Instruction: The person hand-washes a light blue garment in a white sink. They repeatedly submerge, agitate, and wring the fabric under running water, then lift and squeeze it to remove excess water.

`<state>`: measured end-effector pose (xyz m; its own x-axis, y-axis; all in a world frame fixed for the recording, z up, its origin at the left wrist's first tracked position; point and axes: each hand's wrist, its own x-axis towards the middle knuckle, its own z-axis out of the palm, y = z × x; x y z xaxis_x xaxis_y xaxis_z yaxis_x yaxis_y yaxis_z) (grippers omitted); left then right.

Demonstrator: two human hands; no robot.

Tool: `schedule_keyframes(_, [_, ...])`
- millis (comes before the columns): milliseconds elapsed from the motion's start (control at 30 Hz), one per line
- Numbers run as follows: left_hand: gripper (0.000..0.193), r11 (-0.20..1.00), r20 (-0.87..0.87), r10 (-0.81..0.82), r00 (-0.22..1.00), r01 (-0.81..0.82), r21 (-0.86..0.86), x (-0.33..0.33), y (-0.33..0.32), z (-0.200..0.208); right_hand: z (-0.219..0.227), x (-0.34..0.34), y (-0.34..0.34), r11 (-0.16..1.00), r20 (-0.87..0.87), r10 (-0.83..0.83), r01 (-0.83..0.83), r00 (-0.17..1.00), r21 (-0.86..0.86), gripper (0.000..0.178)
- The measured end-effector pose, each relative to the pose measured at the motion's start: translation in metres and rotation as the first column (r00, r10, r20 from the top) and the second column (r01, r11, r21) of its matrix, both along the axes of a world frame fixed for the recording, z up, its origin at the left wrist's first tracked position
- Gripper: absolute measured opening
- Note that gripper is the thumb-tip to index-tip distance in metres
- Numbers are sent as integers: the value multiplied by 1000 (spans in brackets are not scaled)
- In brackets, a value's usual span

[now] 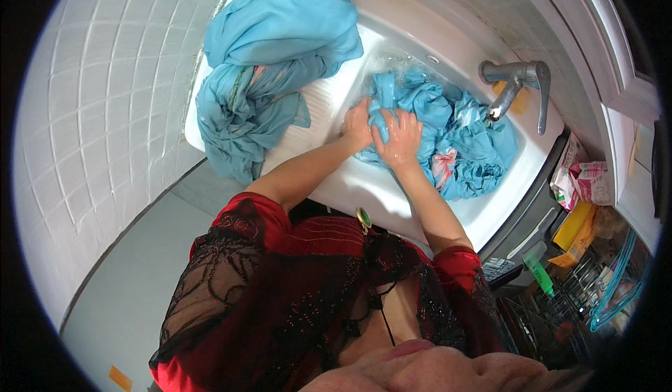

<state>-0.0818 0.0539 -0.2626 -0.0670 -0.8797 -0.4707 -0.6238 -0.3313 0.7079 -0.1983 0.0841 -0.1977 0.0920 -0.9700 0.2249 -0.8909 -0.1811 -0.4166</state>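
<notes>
A wet blue cloth (423,108) lies bunched in the white sink (371,189), partly in sudsy water, with a pink-and-white patch showing in its folds. At the cloth's left end, my left hand (358,124) grips a bunched part; its fingertips are hidden behind the fabric. Close beside it, my right hand (401,137) has its fingers curled over the same wad. Both hands are wet. A second heap of blue fabric (280,21) rests on the ribbed washboard side of the sink, its lower part hanging over the front edge.
A chrome faucet (518,84) stands at the sink's back right, its spout over the basin. White tiled wall (119,77) borders the left. To the right are a pink-and-white bag (577,175), a green-handled brush (539,273), a wire rack (577,280) and blue hangers (619,283).
</notes>
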Motion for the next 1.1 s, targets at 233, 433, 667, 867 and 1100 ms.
schedule_keyframes(233, [30,923,206,-380,902,357,142,-1,6,-33,-23,12,-78,942,-112,-261,278,959,187,34])
schedule_keyframes(433, [31,892,280,-423,862,450,-38,3,19,-12,-57,6,-115,946,-232,-147,205,962,252,44])
schedule_keyframes(667, [43,980,8,-125,992,125,-156,29,27,72,-46,-52,-124,841,575,-332,-41,748,539,54])
schedule_keyframes(867, [49,985,-208,88,974,-116,-127,23,16,33,38,-52,24,970,610,-70,-90,789,227,43])
schedule_keyframes(1100, [43,998,-96,46,994,-41,50,5,-1,2,19,-4,33,990,24,135,-135,991,36,55])
